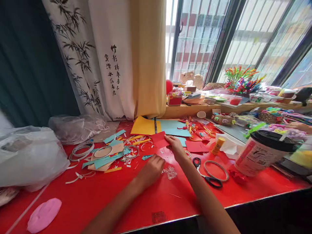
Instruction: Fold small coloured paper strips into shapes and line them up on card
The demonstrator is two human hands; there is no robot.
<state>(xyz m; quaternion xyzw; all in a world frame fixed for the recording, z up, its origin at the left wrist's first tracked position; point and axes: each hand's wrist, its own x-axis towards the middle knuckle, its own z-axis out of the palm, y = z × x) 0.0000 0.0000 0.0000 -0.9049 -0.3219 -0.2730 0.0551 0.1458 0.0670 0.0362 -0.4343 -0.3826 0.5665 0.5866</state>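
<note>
Between the thumb and fingers of my right hand is a piece of red paper, raised above the table. My left hand rests low over the table with its fingers curled in; whatever they hold, if anything, is hidden. A small folded blue paper piece lies right beside its knuckles. Just right of that hand is a little heap of thin clear strands. Black-handled scissors lie to the right of my right forearm, partly under a ring. A yellow glue stick stands tilted nearby.
Paper scraps and rings litter the left side. Yellow paper and light blue paper lie at the back. A large lidded cup stands right, a white plastic bag left, and a pink lump front left. Another person's hand is at far right.
</note>
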